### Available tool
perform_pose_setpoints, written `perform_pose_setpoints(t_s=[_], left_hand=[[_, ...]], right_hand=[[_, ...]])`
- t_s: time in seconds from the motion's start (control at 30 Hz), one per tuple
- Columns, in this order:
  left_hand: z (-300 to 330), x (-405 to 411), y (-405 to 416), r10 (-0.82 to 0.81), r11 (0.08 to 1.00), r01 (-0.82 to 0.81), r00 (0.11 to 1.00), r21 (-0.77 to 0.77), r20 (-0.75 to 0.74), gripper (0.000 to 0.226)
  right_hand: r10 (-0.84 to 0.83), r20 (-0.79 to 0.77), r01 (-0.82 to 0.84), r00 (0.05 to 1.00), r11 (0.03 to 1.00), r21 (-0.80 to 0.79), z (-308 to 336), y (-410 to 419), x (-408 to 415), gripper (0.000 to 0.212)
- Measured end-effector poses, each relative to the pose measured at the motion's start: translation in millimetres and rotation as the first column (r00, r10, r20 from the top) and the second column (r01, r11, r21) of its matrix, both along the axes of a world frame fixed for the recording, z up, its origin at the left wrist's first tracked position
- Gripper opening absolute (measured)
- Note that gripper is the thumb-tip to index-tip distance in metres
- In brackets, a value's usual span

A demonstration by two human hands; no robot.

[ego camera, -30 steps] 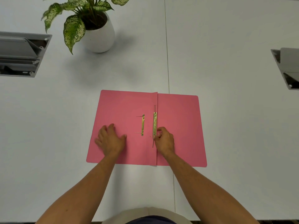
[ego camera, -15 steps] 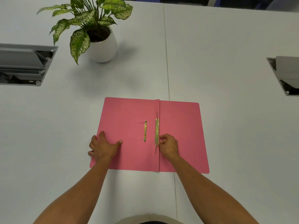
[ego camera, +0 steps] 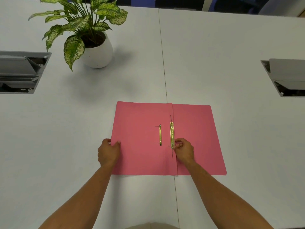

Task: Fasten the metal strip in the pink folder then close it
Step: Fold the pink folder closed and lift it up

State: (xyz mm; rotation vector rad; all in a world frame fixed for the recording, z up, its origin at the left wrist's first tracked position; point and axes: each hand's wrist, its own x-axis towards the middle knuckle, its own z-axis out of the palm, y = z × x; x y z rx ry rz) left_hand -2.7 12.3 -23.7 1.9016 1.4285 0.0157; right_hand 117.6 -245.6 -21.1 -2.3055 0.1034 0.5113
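Observation:
A pink folder lies open and flat on the white table. Near its spine fold sits a long brass metal strip, with a shorter brass fastener piece to its left on the left flap. My right hand rests on the right flap, fingers curled and pinching the lower end of the long strip. My left hand grips the outer left edge of the left flap, thumb on top of the card.
A potted plant in a white pot stands at the back left. Grey open cable boxes are set into the table at far left and far right. A seam runs down the table's middle.
My left hand slid from the flap's surface leftward to its outer edge and took hold of it. My right hand stayed at the strip's lower end. The camera tilted up.

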Motion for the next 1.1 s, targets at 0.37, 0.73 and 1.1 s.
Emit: perform_pose_setpoints(t_s=[0.37, 0.73, 1.1], left_hand=[[92.3, 21.4, 20.8, -0.231, 0.968, 0.25, 0.833, 0.031, 0.503, 0.03], [119.7, 31.5, -14.7, -0.29, 0.841, 0.536, 0.562, -0.074, 0.775, 0.032], [42.7, 24.7, -62.9, -0.453, 0.825, 0.54, 0.808, -0.165, 0.377, 0.023]], right_hand=[[0.133, -0.028, -0.132, 0.991, 0.991, 0.036, -7.2, 17.1, 2.5, 0.034], [0.42, -0.171, -0.358, 0.891, 0.883, 0.304, 15.6, 76.0, -21.5, 0.038], [0.091, -0.438, 0.355, 0.894, 0.453, 0.818, 77.2, -0.2, 24.3, 0.087]])
